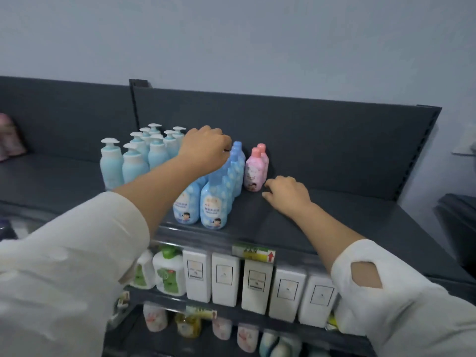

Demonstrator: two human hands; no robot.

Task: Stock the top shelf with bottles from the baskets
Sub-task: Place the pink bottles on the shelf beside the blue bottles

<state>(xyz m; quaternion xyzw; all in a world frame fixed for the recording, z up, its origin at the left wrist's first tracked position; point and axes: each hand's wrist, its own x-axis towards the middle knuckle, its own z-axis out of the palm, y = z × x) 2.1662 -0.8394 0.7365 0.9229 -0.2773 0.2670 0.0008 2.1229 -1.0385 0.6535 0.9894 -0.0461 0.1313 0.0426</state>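
A blue bottle stands upright within the double row of blue bottles on the top shelf, its long axis vertical and its cap hidden under the left grip. That grip is a bare hand reaching in from the front left, with its fingers curled down over the bottle's top; the bottle seems to be gripped there, though how firmly cannot be told. The bottle lies directly beneath the grip, so any settling is judged to be a straight push down or back along the row. The left grip is plainly the nearer one. Just right of the row, touching or nearly so, two pink bottles stand one behind the other. Beside their base the right grip rests on the shelf, with fingers loosely bent and nothing held. To the left a cluster of pale pump bottles is packed close against the blue row. Right of the pink pair the shelf runs bare to the dark back panel — room for more stock. White boxes are lined up on the shelf below; no basket is in view.
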